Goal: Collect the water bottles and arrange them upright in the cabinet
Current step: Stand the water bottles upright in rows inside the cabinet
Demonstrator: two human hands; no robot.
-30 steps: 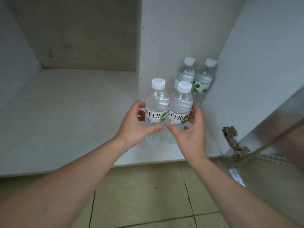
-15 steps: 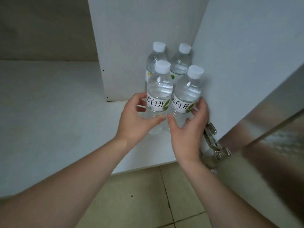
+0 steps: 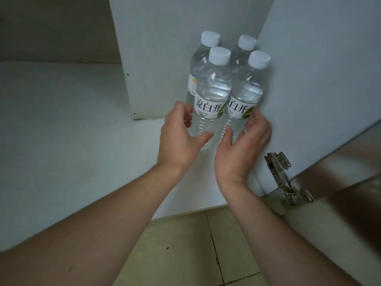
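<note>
Step in hand: we are setting two bottles down on the cabinet shelf (image 3: 61,124), in front of two that already stand there.
Left hand (image 3: 181,137): curled round the lower body of the front left bottle (image 3: 212,93), thumb across its ribbed part, fingers behind it.
Right hand (image 3: 245,145): curled round the front right bottle (image 3: 245,93) below its label, thumb in front, fingertips at its far side beside the right wall (image 3: 319,79).
Where the bottles are: all four stand upright in the shelf's back right corner, between the divider panel (image 3: 156,58) and the right wall; the back left bottle (image 3: 198,58) and back right bottle (image 3: 243,48) stand just behind the front pair.
Why held low: we judge a grip near the base keeps each bottle upright (the white caps stay clear of our fingers) and lets the pair slide back together.
Why packed tight: we judge the corner braces the group, the two front bottles touching each other.
Contact with shelf: we cannot tell whether the front bases rest on it; our hands hide them.
Nearby: a metal hinge (image 3: 282,176) at the shelf's front right corner, and a tiled floor (image 3: 195,254) below the front edge.
</note>
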